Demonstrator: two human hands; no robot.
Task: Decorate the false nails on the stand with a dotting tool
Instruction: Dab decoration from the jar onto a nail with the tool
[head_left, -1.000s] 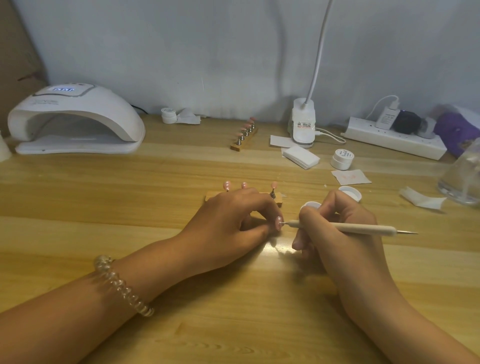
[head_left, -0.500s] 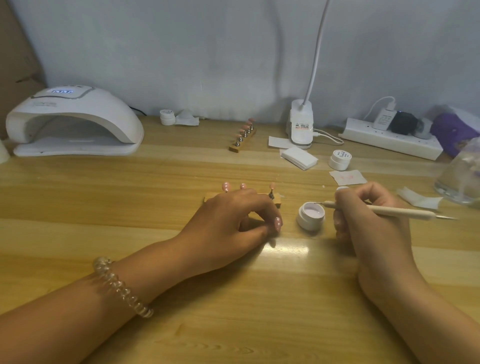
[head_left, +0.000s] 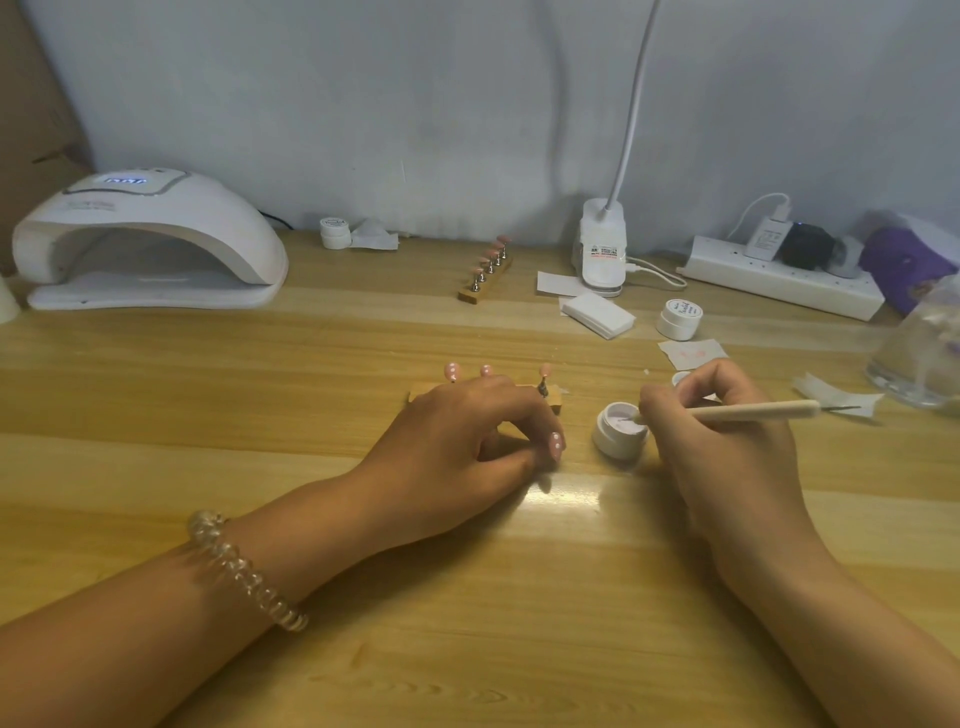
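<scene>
Three pink false nails (head_left: 452, 371) (leftmost white-dotted) top the wooden stand (head_left: 555, 404).

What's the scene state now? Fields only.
left hand: pinches nail, which has white dots
right hand: grips tool
tool tip: inside rim of open pot
stand: behind left hand, partly hidden
stand nails: three show above left hand

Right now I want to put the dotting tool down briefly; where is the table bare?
Bare wood lies between the nail lamp and the left hand, and between the forearms. Crowded right of the open jar: paper scraps, lid, glass.
</scene>
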